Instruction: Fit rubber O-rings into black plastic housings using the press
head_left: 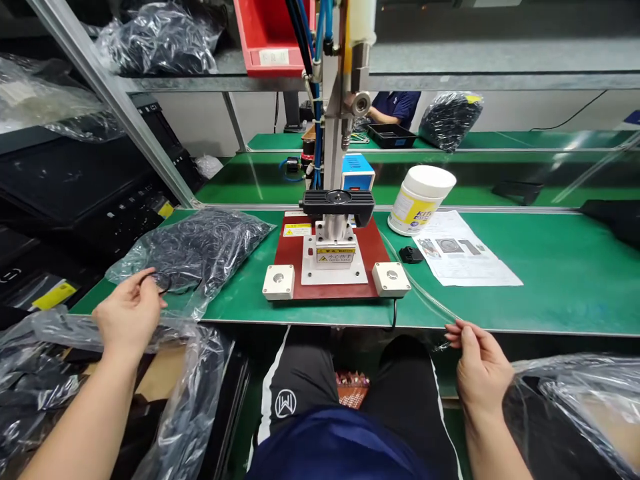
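My left hand [131, 303] pinches a thin black ring [163, 283] between thumb and fingers. It is over the near edge of a clear plastic bag [200, 243] full of black rings or similar thin parts. On the right, my right hand [480, 357] is closed on the end of a clear thin tube [430, 298], at the bench's front edge. The tube runs back toward the white jar. Between my hands stands a bench press [334, 257] on a red-brown base, a black ribbed part [338, 199] resting on top of its fixture.
White button boxes [279, 283] flank the press base. A tilted white jar [423, 199], a printed sheet [467, 253] and a small black part [411, 255] lie right of it. Plastic-lined boxes stand below on both sides. A metal shelf [500, 63] crosses above; a person [397, 110] sits behind.
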`<state>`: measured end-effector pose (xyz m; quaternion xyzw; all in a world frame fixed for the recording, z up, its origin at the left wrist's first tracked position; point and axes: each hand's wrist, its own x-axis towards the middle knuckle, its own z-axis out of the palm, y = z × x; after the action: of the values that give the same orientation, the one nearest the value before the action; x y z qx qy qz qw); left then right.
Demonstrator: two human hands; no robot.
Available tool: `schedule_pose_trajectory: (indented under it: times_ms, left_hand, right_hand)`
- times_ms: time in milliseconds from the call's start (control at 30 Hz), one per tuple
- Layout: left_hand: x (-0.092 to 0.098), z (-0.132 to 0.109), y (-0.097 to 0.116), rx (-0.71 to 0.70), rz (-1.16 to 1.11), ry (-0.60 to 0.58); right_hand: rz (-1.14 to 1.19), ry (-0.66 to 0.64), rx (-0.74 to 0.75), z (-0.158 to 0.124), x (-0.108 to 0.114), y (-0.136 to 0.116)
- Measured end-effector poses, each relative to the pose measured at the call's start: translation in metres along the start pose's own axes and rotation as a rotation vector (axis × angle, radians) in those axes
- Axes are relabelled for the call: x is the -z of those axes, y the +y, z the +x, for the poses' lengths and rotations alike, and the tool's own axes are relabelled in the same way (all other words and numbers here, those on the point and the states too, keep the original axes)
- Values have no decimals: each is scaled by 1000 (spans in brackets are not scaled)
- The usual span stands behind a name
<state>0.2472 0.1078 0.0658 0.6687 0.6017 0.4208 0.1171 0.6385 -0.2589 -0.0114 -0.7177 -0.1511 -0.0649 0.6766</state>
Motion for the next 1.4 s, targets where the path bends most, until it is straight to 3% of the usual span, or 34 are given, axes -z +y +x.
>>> schedule_pose_trajectory:
  times_ms: [100,167,233,300,433,533,733,933,1033,1200,1300,1400]
  left_hand:
    - [0,-17,69,-42,-407,-164]
    - [-4,-28,116,-108,-538,-358]
    - [-11,-34,159,-240,-617,-453]
    - [-22,-36,194,-475,-621,-418]
    - [-55,-30,244,-1010,-387,-202]
    - [-79,-25,265,-1148,-149,-148]
    - [-87,-33,273,-1164,33,-256]
    - [-85,-34,276,-1199,159,-412]
    - [-84,-32,270,-1257,119,-399]
    - [-81,-44,236,-1236,-172,-112]
    - [-78,-59,206,-1191,-254,-46]
    - [-77,-77,165,-1136,-237,-23]
  right_hand:
    - [-1,-29,9,-3,-4,-11]
    - [0,-50,46,-7,-7,-23]
    - [-2,-88,102,-12,-10,-34]
    - [-4,-139,154,-17,-11,-41]
    - [-28,-194,189,-24,-6,-40]
    - [-47,-187,188,-27,2,-33]
    - [-27,-156,187,-28,10,-30]
    - [-6,-220,181,-29,-3,-32]
    - [6,-265,177,-32,-10,-32]
    - [2,-326,204,-35,-14,-27]
    - [-59,-347,301,-32,-17,-29]
    - [-170,-319,506,-25,-24,-38]
